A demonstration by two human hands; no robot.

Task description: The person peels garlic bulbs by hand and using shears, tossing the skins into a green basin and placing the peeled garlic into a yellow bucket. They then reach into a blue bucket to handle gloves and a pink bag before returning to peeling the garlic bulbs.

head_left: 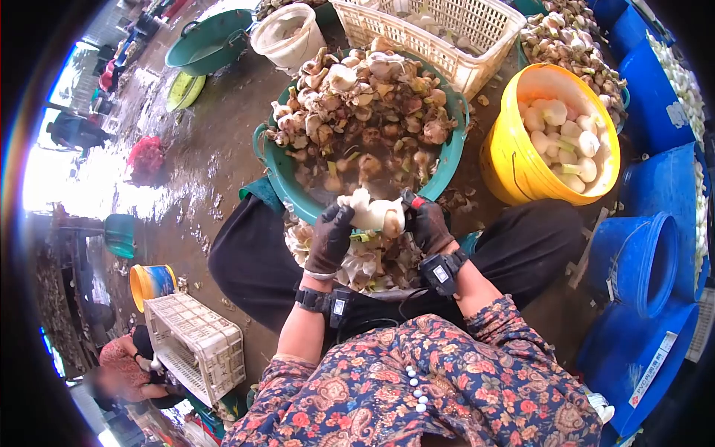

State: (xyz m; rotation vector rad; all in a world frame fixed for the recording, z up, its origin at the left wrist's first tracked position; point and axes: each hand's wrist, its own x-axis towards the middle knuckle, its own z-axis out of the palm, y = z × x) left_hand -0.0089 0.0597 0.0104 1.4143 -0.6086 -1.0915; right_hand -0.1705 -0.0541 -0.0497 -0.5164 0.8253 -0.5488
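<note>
Just over the near rim of a green tub, my left hand, in a dark glove, is closed on a white garlic bulb. On the bulb's right side is my right hand, also gloved, its fingers curled shut. A small red piece shows at those fingertips; what it belongs to is hidden. Unpeeled garlic is heaped in the tub, some lying in brownish water. Below my hands, between my legs, lies a pile of garlic skins and stalks.
A yellow bucket of white bulbs stands to the right. Blue containers line the far right. Behind the tub are a cream crate and a white bucket. At lower left a person sits beside a white crate.
</note>
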